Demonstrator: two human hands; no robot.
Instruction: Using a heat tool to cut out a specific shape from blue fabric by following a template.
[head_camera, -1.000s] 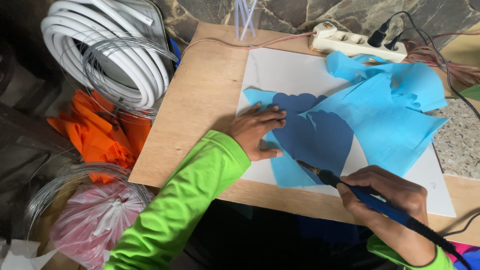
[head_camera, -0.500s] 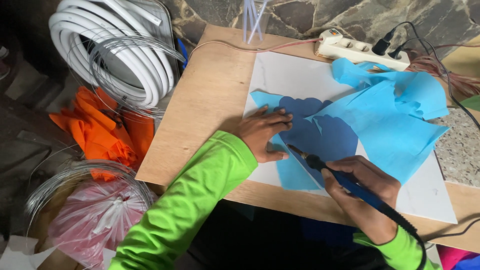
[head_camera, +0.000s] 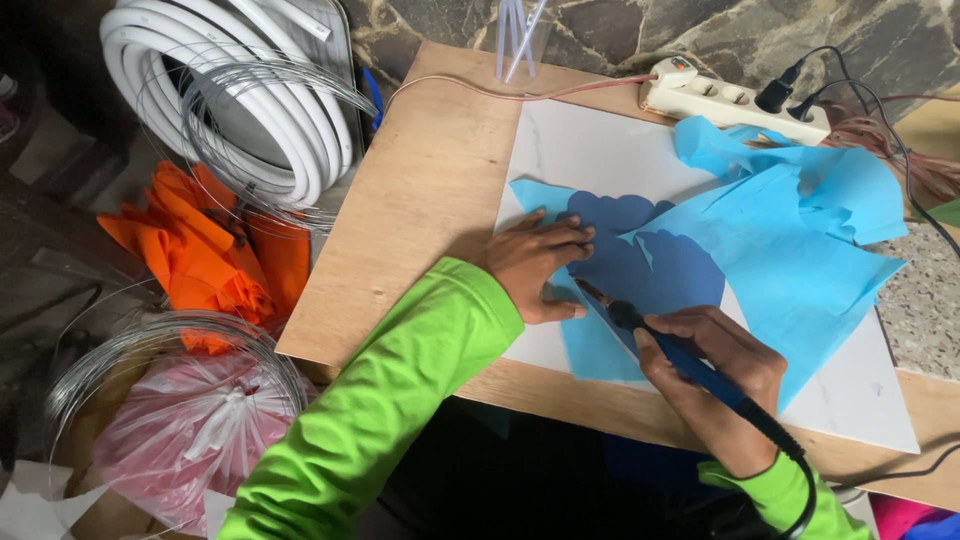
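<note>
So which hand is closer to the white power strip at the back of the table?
Left. The left hand lies flat on the blue sheet, below-left of the power strip; the right hand, holding the corded tool, sits nearer the table's front edge.

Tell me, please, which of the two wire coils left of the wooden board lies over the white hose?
The upper wire coil, near the top of the view, lies across the coiled white hose. The lower wire coil instead rings a pink plastic bag.

We press our left hand (head_camera: 535, 268) flat on light blue fabric (head_camera: 800, 260) laid over a white board (head_camera: 590, 150) on a wooden table (head_camera: 420, 200), while our right hand (head_camera: 720, 375) grips a blue corded hot-tip tool (head_camera: 680, 355), its tip touching a darker blue template (head_camera: 650, 265).
</note>
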